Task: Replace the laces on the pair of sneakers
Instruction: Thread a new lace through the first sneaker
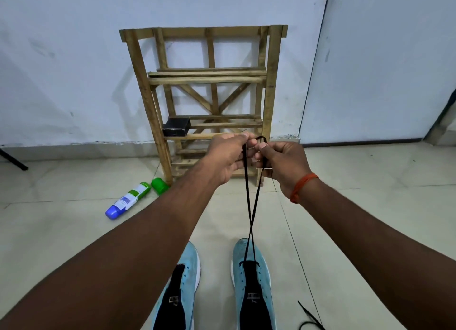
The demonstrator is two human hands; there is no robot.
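Two light-blue sneakers with black tongues stand on the tiled floor at the bottom: the left sneaker point(190, 268) partly behind my left forearm, the right sneaker point(261, 278) in full view. A black lace point(249, 213) runs up from the right sneaker's lowest eyelets; its two strands cross above the toe and rise to my hands. My left hand point(228, 157) and my right hand point(283, 164) are raised side by side, each pinching a strand, with a small loop of lace showing between the fingertips. The left sneaker shows no lace.
A wooden rack point(209, 102) stands against the white wall behind my hands, with a small black box point(176, 126) on a shelf. A green-and-blue bottle point(129, 200) and green cap point(160, 185) lie left. Another black lace point(311, 318) lies at the bottom right.
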